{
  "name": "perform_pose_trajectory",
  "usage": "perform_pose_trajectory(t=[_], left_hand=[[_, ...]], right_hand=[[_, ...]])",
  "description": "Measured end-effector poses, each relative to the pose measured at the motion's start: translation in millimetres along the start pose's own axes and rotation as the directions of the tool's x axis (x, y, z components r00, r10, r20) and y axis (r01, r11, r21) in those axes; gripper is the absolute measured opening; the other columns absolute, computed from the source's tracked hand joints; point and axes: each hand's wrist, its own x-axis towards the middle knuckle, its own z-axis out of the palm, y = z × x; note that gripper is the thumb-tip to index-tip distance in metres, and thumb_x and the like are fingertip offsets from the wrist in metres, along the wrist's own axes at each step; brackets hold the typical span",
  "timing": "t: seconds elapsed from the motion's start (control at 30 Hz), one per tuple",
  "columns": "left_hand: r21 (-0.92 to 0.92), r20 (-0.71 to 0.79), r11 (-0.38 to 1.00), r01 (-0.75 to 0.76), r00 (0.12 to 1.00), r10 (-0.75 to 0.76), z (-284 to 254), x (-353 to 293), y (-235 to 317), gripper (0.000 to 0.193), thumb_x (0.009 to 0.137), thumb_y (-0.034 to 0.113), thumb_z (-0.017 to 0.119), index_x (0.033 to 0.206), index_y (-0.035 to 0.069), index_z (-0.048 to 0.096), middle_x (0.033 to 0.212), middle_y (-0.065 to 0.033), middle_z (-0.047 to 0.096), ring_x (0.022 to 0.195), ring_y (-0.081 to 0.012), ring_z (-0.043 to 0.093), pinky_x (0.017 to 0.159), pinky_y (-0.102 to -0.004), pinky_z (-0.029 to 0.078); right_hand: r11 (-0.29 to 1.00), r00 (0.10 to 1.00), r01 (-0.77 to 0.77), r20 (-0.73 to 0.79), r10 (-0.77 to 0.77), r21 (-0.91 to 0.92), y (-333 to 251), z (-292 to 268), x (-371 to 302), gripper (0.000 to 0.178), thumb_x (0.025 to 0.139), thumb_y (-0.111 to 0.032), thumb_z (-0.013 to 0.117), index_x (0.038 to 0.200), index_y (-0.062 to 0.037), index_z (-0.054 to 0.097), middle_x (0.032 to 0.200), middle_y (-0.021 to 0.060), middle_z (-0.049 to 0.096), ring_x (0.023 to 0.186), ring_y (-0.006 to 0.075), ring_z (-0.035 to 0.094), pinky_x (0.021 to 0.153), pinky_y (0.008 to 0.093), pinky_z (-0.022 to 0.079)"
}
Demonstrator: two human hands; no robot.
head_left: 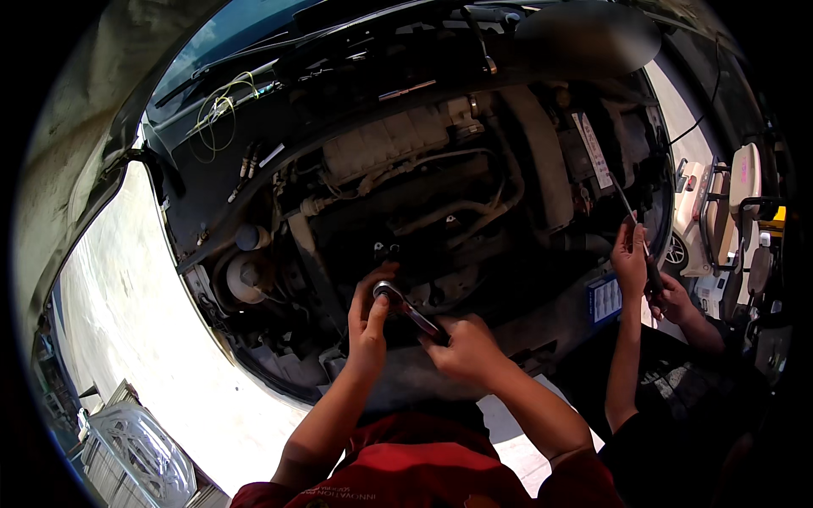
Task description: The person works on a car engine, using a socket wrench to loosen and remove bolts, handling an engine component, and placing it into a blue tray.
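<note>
Over the front of a dark engine bay [440, 212], both my hands are on a ratchet wrench [411, 313]. My left hand [367, 326] is closed round its round silver head, with the thumb pressed against it. My right hand [468, 349] is wrapped round the far end of the handle. Whether a socket sits on the ratchet, or touches a bolt, is hidden by my left hand and the shade. Just beyond my left fingers lies a small dark part with a bright spot [385, 250].
At the right, a co-worker's hands [631, 262] hold a long thin tool with a dark handle. A ribbed engine cover [385, 146] and round reservoir [251, 276] fill the bay. Nearby are a blue-edged box [604, 299], a thin yellowish cable [222, 110] and a clear headlamp [140, 453].
</note>
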Motion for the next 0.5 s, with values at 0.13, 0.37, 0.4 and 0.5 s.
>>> perform_pose_trajectory(t=[0.13,0.37,0.4,0.5], left_hand=[[-0.003,0.010,1.000,-0.001,1.000,0.001,-5.8,11.8,-16.4,0.034,0.097,0.021,0.046,0.125,0.003,0.055,0.138,-0.0138,0.054,0.091,-0.0141,0.059,0.082,-0.0285,0.048],[-0.049,0.052,0.998,0.030,0.998,-0.027,-10.2,30.4,-13.2,0.029,0.098,0.015,0.051,0.123,0.002,0.057,0.131,-0.0108,0.058,0.092,-0.0128,0.058,0.083,-0.0293,0.050],[-0.042,0.062,0.998,0.041,0.997,-0.039,-10.0,33.6,-11.5,0.028,0.098,0.014,0.051,0.123,0.002,0.057,0.129,-0.0101,0.059,0.092,-0.0124,0.057,0.083,-0.0292,0.050],[0.015,0.100,0.999,0.029,0.995,-0.030,-3.5,50.2,-7.7,0.027,0.098,0.008,0.052,0.123,0.002,0.058,0.125,-0.0079,0.059,0.093,-0.0109,0.055,0.084,-0.0287,0.049]], right_hand=[[0.999,0.997,0.031,-0.071,-0.033,-0.030,15.5,17.3,13.2,0.025,0.083,-0.027,0.069,0.088,-0.0032,0.071,0.073,0.0199,0.067,0.071,0.0397,0.066,0.067,0.0452,0.053],[0.994,0.980,0.028,-0.199,-0.006,0.108,15.1,33.8,18.6,0.021,0.081,-0.022,0.072,0.086,-0.0019,0.070,0.072,0.0206,0.066,0.067,0.0373,0.067,0.062,0.0425,0.053],[0.989,0.982,0.009,-0.190,0.020,0.147,13.5,32.9,19.4,0.021,0.081,-0.021,0.073,0.085,-0.0012,0.069,0.071,0.0207,0.066,0.065,0.0368,0.067,0.060,0.0416,0.052],[0.969,0.978,-0.006,-0.201,0.058,0.247,10.1,29.9,22.7,0.020,0.081,-0.018,0.073,0.084,0.0007,0.068,0.066,0.0202,0.064,0.059,0.0344,0.065,0.055,0.0392,0.048]])
